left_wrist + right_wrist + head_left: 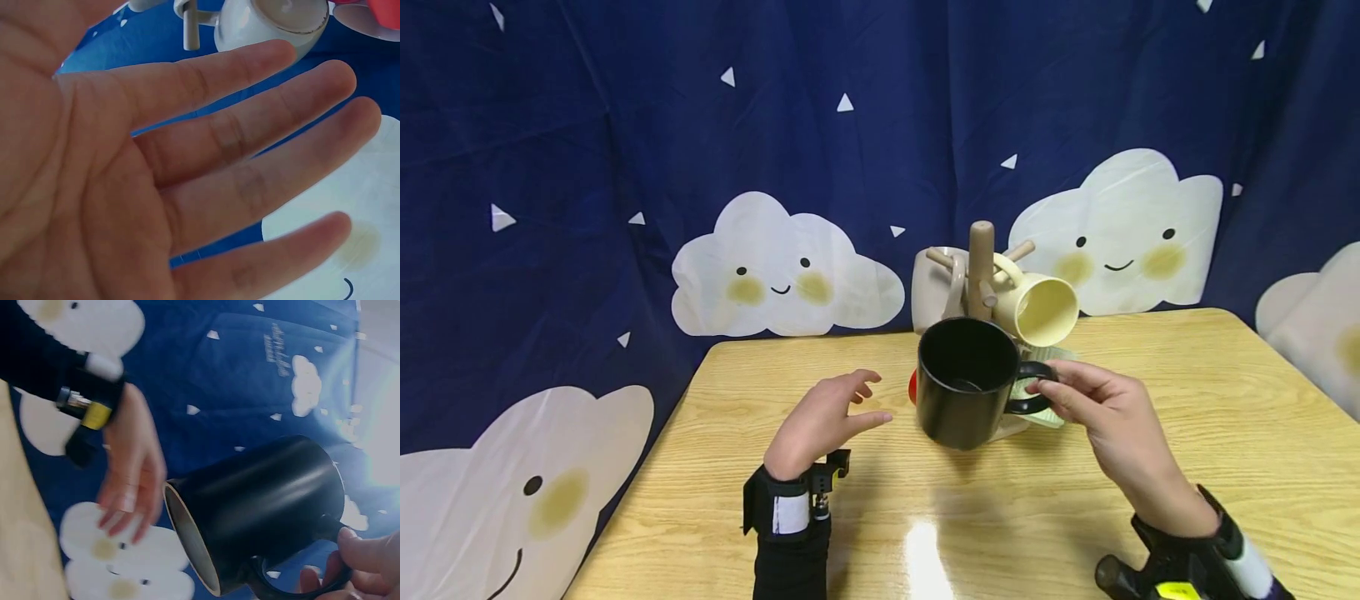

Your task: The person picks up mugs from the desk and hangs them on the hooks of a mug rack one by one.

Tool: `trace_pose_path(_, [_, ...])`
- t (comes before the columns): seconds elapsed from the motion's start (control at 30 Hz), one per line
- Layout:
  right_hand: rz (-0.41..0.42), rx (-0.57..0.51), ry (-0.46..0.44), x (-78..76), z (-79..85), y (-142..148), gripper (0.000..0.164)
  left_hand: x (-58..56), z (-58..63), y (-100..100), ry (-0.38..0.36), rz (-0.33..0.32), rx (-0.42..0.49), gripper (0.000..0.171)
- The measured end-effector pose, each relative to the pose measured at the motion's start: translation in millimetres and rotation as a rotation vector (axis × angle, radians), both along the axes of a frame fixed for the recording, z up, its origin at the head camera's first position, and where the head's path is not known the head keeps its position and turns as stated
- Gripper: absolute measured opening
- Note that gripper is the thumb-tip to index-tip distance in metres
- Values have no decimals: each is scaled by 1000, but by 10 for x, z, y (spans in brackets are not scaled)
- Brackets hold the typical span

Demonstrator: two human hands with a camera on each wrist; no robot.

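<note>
A black mug point(958, 412) is held upright in front of a wooden mug tree point(981, 250) in the head view. My right hand point(1112, 417) pinches its handle point(1026, 406) between thumb and fingers, from the right side. To the left of the mug, my left hand point(823, 421) reaches toward it with fingers extended and a gap between, holding nothing. The left wrist view shows that palm with its fingers point(237, 194) spread. In the right wrist view the black mug point(256, 506) appears on its side, with the fingers at its handle.
On the mug tree's pegs hang a pale yellow mug point(1022, 300) and an off-white mug point(928, 292). Partly hidden behind the black mug are something red point(913, 387) and a pale green ribbed thing point(1047, 417). A wooden table point(880, 533) lies below, a blue curtain point(625, 125) behind.
</note>
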State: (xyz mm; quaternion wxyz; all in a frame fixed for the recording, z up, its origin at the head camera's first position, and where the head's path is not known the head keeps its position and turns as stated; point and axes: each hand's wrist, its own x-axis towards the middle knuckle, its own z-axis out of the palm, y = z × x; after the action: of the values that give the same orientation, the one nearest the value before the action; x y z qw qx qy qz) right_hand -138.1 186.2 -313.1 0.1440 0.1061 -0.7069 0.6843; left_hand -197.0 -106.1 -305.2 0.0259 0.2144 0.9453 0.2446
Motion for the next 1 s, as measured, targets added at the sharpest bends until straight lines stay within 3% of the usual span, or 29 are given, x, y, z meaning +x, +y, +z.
trace_pose_path(0.13, [-73, 183, -6, 12, -67, -166, 16, -19, -8, -3, 10, -9, -3, 48])
trace_pose_path(0.3, [-150, 301, 229, 27, -123, -286, 16, -32, -19, -4, 20, -13, -8, 47])
trace_pose_path(0.37, [-157, 331, 269, 29, -129, -303, 15, -34, -21, -3, 21, -13, -4, 46])
trace_pose_path(0.43, [-132, 360, 226, 31, -122, -297, 14, -39, -26, -3, 34, -19, -8, 44])
trace_pose_path(0.6, [30, 383, -16, 34, -83, -228, 21, -44, -21, 7, 49, -45, -4, 37])
trace_pose_path(0.7, [82, 389, -91, 25, -67, -198, 25, -41, -10, 27, 34, -80, 35, 33])
trace_pose_path(0.77, [100, 371, -117, 20, -61, -189, 26, -31, 4, 51, 0, -102, 115, 34])
trace_pose_path(0.83, [99, 355, -127, 19, -58, -185, 27, -11, 24, 89, -68, -113, 261, 43])
trace_pose_path(0.93, [82, 344, -125, 24, -56, -184, 28, 38, 57, 162, -221, -138, 532, 69])
trace_pose_path(1.0, [55, 363, -104, 28, -55, -186, 28, 74, 74, 212, -320, -154, 652, 89])
